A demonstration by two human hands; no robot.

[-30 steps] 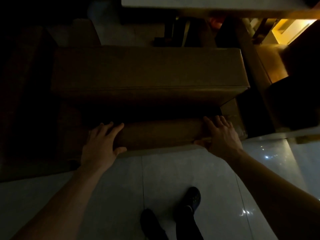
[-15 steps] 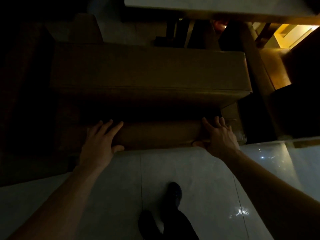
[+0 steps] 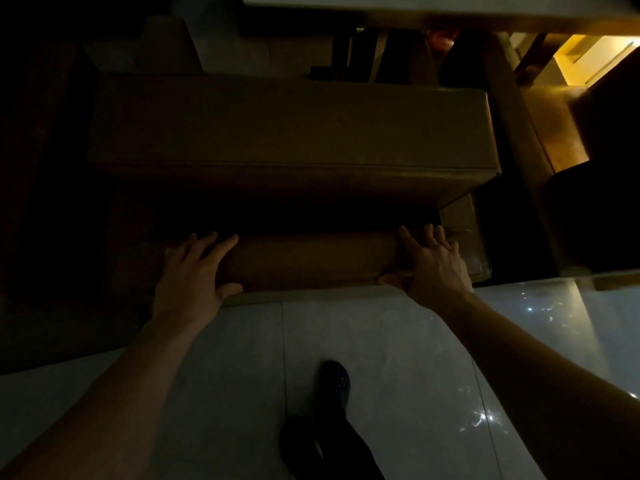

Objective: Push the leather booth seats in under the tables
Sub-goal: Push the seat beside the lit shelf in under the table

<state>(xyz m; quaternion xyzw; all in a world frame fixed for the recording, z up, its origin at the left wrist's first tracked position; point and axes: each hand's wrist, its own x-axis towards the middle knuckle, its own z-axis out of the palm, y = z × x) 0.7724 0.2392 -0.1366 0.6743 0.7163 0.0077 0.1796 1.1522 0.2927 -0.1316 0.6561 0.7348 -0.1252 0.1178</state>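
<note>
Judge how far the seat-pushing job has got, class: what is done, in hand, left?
Done: nothing clearly finished. In hand: left hand and right hand press flat on the seat's backrest. Left: the cushion's far edge has not yet reached the table; push it under.

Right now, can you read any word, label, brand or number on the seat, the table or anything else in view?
None: no readable text shows in this dim view.
Seat: plain leather, no label visible.
Table: bare edge, no marking.
Floor: only light glints.
Shoe: small pale specks, too dark to tell if they are print.
</note>
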